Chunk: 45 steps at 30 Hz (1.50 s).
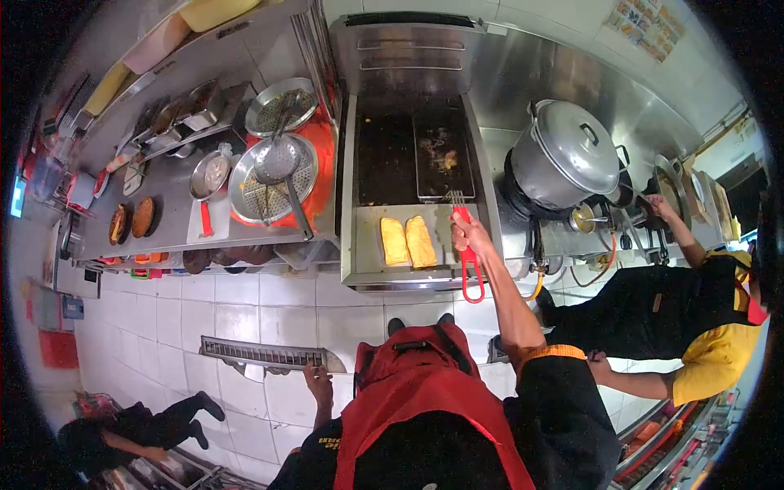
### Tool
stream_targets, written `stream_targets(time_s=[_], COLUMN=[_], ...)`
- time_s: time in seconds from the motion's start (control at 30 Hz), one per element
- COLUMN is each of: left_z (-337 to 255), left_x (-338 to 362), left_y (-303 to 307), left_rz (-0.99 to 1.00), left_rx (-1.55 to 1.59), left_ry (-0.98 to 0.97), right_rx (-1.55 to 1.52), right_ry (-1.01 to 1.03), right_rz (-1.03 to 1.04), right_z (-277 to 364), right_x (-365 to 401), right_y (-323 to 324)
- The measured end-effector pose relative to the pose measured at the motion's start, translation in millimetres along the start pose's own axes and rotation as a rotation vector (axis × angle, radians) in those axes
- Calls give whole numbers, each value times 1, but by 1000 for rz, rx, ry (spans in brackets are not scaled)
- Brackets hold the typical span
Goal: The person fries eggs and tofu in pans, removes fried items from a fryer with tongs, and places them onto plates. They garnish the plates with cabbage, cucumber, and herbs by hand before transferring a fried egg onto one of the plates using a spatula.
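Note:
My right hand (472, 233) is closed around red-handled tongs (471, 273), whose metal tips (456, 198) point toward the back of the griddle. Just left of that hand, two golden-yellow oblong food pieces (407, 242) lie side by side on the pale front strip of the griddle (384, 167); the tongs are apart from them. A dark rectangular plate (443, 155) with browned scraps on it covers the back right of the cooking surface. Low at my side hangs my left hand (318, 382), fingers apart and holding nothing, above the tiled floor.
A large lidded pot (567, 155) stands on the stove to the right. On the left counter are a perforated ladle (278, 161), a strainer pan (273, 180) and a bowl (210, 175). One co-worker (661, 318) stands at right; another person (135, 437) is at lower left.

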<state>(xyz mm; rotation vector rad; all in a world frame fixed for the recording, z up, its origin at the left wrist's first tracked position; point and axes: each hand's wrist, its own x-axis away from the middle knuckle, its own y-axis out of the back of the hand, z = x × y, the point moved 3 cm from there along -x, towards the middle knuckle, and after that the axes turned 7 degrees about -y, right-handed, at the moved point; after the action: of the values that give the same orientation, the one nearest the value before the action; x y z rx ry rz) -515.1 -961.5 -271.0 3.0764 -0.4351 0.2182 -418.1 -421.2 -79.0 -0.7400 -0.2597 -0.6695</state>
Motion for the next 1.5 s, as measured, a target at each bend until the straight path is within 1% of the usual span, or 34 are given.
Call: stream_targets(time_s=[0.03,0.07,0.1,0.17,0.2,0.23,0.27,0.3,0.33,0.37,0.4,0.43,0.47,0.53,0.57,0.63,0.67,0.73,0.77,0.8,0.87,0.9,1.0,1.07,1.1,1.13,1.2,1.23,1.27,1.3,1.33,1.4,1.47,1.5], left_z=[-2,-4,0,6,6,15,24,7,-24,47,40,68,94,86,82,78,74,69,65,64,60,56,48,37,41,44,53,53,51,58,64,68,72,87], left_x=[1,1,1,3,5,-1,-7,-3,3,-6,-5,-12,-19,-25,-28,-39,-43,-52,-57,-63,-76,-78,-74,-63,-63,-64,-51,-32,-23,-18,-10,11,28,31], left_y=[-2,-5,-3,4,9,9,8,-5,-24,5,4,15,26,18,14,8,3,-4,-7,-10,-14,-19,-37,-55,-55,-56,-59,-63,-67,-72,-76,-76,-76,-73], left_rz=[9,10,-28,-58,0,35,68,71,50,8,49,38,26,72,94,140,163,212,228,252,312,343,495,248,275,265,293,541,530,476,419,420,442,463], left_rx=[11,10,-29,-72,-263,-286,-307,-184,-63,193,65,55,45,-51,-68,-83,-89,-98,-99,-96,-71,-49,75,-292,-47,-42,-106,-235,-231,-165,-95,-39,60,-203], left_ry=[41,40,41,42,-169,-283,-398,-207,-17,15,90,86,81,289,370,469,511,557,576,598,653,701,909,401,544,542,768,345,346,543,737,732,716,651], right_rx=[31,61,59,226,240,252,146,176,232,263,336,1062,1024,1035,1016,901,890,786,863,849,777,763,748,695,728,762,781,723,667,669,675,690,684,677], right_ry=[-26,-53,-52,-79,-88,-80,-131,-123,-89,-80,-51,223,282,570,576,652,656,665,707,717,604,617,616,609,601,591,621,582,542,602,602,486,474,470], right_rz=[1,2,2,-152,-167,-198,-115,-179,-214,-292,-354,-666,-784,-838,-872,-772,-797,-704,-717,-738,-673,-634,-639,-613,-635,-655,-629,-616,-602,-614,-603,-603,-589,-585], right_z=[-3,-6,-3,0,-2,2,-4,-4,4,11,10,35,25,39,43,49,51,53,52,51,45,42,36,26,20,15,5,-2,-8,-12,-15,-27,-34,-37], right_x=[-7,-13,-18,-28,-26,-22,-27,-22,-11,1,-5,18,11,41,55,81,97,122,133,144,161,170,199,218,227,236,257,267,276,284,291,301,309,311], right_y=[5,11,10,13,8,5,11,10,2,-5,4,-8,10,-1,-3,-6,-8,-12,-9,-7,-3,0,6,15,23,31,44,51,58,63,69,82,88,92])
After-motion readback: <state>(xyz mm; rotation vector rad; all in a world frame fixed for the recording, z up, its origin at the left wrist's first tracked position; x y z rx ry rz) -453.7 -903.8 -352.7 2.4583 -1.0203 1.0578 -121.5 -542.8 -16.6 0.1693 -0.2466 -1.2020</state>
